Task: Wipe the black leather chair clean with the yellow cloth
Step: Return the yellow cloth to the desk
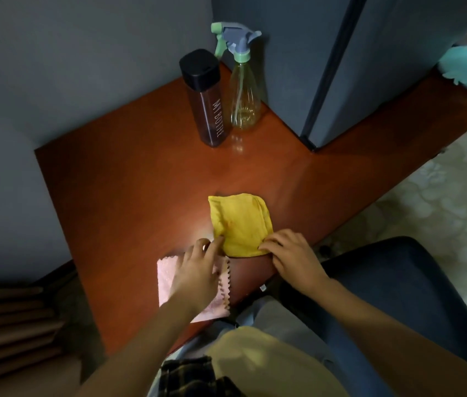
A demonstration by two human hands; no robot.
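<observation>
Reddish table (140, 181), grey wall (54, 67), yellow cloth (240, 222)

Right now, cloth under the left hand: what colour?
Pink cloth, with a dark zigzag edge, under the left hand. Head view shows it.

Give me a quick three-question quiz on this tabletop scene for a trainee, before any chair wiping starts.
1. True or false: the clear plastic spray bottle stands beside the dark bottle with black lid on the reddish-brown wooden table.
2. What lies under the left hand? A) the spray bottle B) the pink cloth with a zigzag edge C) the dark bottle
3. Fill in: the right hand touches the folded yellow cloth at its near ____ corner.
Key: 1 true; 2 B; 3 right.
</observation>
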